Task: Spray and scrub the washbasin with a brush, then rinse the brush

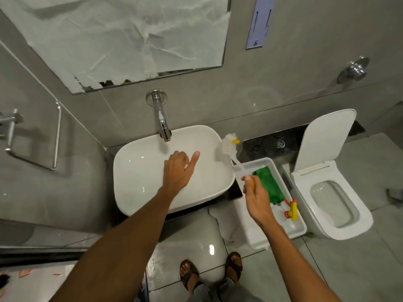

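Observation:
A white washbasin [139, 184] sits on a dark counter under a chrome wall tap [162, 120]. My left hand [180, 171] hovers over the bowl with nothing in it, index finger stretched out and the other fingers curled. My right hand [255, 192] grips the yellow handle end of a white brush [229, 147]. The bristle head is raised above the basin's right rim. A spray bottle [291, 211] with a yellow and red trigger lies in a white tray [257, 238] beside the basin.
A green cloth [270, 184] lies in the tray. A white toilet [333, 199] with its lid up stands at the right. A paper-covered mirror [130, 40] hangs above the tap. A towel rail [32, 138] is on the left wall. My sandalled feet [211, 271] stand on wet tiles.

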`<action>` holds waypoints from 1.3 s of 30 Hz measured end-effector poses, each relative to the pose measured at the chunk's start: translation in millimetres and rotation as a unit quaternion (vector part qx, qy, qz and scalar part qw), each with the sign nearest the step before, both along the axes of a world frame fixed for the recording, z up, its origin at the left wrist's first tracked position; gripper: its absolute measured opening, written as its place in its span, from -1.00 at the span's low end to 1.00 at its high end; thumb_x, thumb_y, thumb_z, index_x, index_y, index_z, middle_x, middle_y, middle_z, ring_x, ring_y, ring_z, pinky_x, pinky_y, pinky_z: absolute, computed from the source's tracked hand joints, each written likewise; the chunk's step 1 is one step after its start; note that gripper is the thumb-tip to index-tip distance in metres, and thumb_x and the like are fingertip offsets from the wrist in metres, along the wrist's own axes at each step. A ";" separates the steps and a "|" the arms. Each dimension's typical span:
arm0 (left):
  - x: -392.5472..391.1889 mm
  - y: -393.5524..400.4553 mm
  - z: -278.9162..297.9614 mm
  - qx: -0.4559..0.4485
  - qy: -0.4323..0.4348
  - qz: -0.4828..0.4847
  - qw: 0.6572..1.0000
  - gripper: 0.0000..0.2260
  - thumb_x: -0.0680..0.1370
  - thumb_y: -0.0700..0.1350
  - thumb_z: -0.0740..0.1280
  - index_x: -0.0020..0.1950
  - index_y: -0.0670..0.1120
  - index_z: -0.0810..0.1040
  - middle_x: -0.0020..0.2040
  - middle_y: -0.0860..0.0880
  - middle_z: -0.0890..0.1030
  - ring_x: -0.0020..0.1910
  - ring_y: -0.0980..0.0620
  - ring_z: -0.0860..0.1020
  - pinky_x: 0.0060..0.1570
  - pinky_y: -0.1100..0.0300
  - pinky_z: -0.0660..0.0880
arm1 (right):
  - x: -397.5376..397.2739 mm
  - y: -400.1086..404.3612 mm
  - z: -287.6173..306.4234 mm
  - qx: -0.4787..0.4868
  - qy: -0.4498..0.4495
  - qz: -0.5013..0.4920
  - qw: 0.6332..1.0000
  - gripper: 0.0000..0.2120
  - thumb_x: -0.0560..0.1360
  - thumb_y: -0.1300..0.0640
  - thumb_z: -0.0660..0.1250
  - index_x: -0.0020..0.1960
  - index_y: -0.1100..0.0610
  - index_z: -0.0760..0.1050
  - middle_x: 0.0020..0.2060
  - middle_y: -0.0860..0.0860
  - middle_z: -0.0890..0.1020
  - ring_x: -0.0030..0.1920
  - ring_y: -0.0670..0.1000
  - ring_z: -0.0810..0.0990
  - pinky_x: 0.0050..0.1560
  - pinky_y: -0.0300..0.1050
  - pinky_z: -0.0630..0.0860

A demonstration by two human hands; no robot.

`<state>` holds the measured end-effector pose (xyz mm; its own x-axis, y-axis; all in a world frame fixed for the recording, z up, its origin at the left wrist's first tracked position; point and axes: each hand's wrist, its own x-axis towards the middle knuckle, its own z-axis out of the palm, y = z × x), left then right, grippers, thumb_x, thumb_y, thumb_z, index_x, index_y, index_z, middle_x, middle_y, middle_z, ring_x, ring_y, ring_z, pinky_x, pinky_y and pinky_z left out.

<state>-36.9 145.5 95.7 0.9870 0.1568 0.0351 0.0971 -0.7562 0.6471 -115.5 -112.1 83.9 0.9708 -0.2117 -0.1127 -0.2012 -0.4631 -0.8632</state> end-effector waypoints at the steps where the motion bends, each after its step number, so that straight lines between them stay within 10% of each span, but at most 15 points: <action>1: 2.1 -14.7 -3.6 0.002 -0.017 -0.006 1.000 -0.50 0.65 0.35 0.25 -0.16 -0.07 0.51 -0.12 -0.01 0.57 -0.03 -0.13 0.58 0.15 -0.08 0.51 | 0.9 -12.2 -7.4 -0.003 0.002 -0.017 1.000 -0.70 0.74 -0.10 0.06 0.11 -0.01 0.52 -0.23 -0.09 0.55 -0.23 -0.25 0.53 -0.16 -0.21 0.46; 6: 12.6 -85.8 -22.1 0.013 -0.037 -0.069 0.997 -0.37 0.57 0.32 0.42 0.40 -0.14 0.57 0.40 -0.12 0.59 0.36 -0.17 0.56 0.38 -0.12 0.52 | 0.3 -58.3 -58.1 -0.022 0.058 -0.063 0.996 -0.69 0.74 -0.14 0.03 0.12 -0.02 0.48 -0.20 -0.04 0.58 -0.17 -0.06 0.59 -0.14 -0.08 0.48; 11: 12.2 -139.9 -49.2 0.058 0.020 -0.113 0.992 0.01 0.55 0.56 0.15 0.77 -0.10 0.07 0.79 -0.09 0.11 0.78 -0.08 0.09 0.74 0.00 -0.02 | 1.9 -76.8 -120.2 -0.050 0.151 -0.043 0.986 -0.67 0.74 -0.11 0.03 0.12 0.09 0.45 -0.12 0.04 0.63 -0.05 0.21 0.65 -0.08 -0.03 0.43; 39: 17.8 -159.0 -106.1 0.074 -0.003 -0.167 0.983 -0.12 0.71 0.32 0.19 0.78 -0.14 -0.17 0.80 -0.08 -0.21 0.79 -0.03 -0.20 0.77 -0.10 0.01 | 36.8 -74.0 -268.0 -0.096 0.195 -0.048 0.975 -0.58 0.71 0.13 0.21 0.50 0.32 0.42 0.38 0.26 0.49 0.36 0.23 0.54 0.39 -0.01 0.43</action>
